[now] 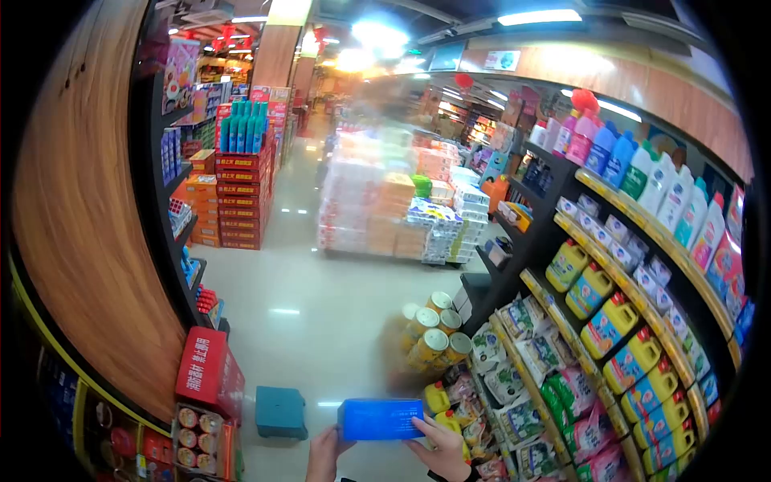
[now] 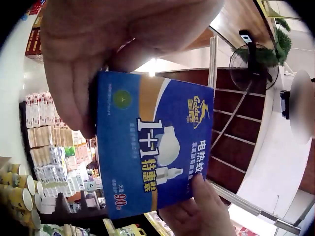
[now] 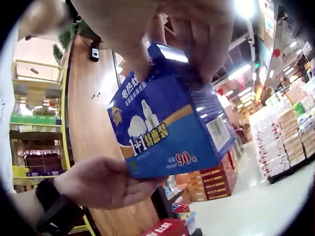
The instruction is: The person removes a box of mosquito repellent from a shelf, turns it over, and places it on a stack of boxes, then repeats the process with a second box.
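Note:
A blue box [image 1: 380,419] of electric mosquito repellent is held up between both hands, low in the head view. My left hand [image 1: 325,454] grips its left end, and my right hand [image 1: 443,451] pinches the right end, thumb lying on the face toward me. In the left wrist view the box [image 2: 152,145] shows a printed "1+1", a white plug-in heater and a bottle. The right wrist view shows the same box [image 3: 167,128] with a barcode on one side. There the left hand [image 3: 106,182] supports it from below, a black band at its wrist.
On the right, a shelf holds yellow jugs [image 1: 609,325], bottles and bagged goods. Several yellow cans [image 1: 430,341] stand on the floor beside it. A teal stool [image 1: 281,412] and a red box [image 1: 207,368] are at the left, near a wooden panel [image 1: 92,193]. Stacked packs [image 1: 361,201] stand ahead.

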`<control>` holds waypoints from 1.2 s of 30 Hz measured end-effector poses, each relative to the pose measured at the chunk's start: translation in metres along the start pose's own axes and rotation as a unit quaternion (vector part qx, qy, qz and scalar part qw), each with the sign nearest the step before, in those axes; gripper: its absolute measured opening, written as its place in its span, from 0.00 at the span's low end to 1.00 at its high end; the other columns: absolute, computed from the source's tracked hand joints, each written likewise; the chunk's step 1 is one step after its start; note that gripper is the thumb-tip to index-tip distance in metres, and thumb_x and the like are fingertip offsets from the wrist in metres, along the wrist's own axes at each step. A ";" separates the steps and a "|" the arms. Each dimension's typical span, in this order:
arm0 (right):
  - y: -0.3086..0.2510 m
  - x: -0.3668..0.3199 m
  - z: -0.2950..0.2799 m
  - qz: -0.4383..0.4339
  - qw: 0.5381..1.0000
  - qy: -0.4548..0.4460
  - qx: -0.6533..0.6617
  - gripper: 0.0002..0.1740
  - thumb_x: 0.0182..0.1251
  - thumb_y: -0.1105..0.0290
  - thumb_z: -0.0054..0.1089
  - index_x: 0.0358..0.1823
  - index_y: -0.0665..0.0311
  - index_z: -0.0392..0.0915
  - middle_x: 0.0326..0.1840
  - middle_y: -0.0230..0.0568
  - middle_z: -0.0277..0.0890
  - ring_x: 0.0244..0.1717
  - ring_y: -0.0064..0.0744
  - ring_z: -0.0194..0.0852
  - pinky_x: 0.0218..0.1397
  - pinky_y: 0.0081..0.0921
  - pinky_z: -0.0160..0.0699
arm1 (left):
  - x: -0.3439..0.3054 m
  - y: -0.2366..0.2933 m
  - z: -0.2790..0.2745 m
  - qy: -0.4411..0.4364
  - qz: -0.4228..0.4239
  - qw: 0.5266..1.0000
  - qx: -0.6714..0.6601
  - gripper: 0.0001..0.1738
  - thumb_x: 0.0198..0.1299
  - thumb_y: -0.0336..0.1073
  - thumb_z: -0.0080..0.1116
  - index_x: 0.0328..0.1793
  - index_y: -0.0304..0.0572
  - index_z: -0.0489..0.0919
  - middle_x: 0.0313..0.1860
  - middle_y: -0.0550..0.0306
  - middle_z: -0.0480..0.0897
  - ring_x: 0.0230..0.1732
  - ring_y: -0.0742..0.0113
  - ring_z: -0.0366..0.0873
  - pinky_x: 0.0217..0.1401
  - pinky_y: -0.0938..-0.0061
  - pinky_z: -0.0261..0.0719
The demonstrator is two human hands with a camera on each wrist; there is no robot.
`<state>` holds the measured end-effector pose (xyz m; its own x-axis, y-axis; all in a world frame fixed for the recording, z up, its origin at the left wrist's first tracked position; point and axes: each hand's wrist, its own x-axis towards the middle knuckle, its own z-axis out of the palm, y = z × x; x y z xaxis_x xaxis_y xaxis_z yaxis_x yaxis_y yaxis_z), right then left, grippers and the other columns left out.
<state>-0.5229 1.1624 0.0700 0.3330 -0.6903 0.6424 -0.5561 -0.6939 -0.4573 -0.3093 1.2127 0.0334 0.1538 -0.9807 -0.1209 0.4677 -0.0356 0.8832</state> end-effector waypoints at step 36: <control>0.385 0.404 0.184 0.071 0.937 -0.138 0.312 0.23 0.59 0.73 0.68 0.58 0.64 0.79 0.60 0.54 0.77 0.62 0.47 0.75 0.63 0.37 0.74 | 0.490 0.048 0.065 0.231 -0.033 0.969 0.081 0.24 0.74 0.49 0.45 0.57 0.36 0.80 0.50 0.50 0.84 0.54 0.62 0.78 0.59 0.65 0.74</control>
<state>-0.4626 0.5784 0.0405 0.5224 -0.7513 0.4033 -0.0841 -0.5161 -0.8524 -0.2681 0.7175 0.0461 0.5184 -0.7862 -0.3364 0.3528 -0.1617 0.9216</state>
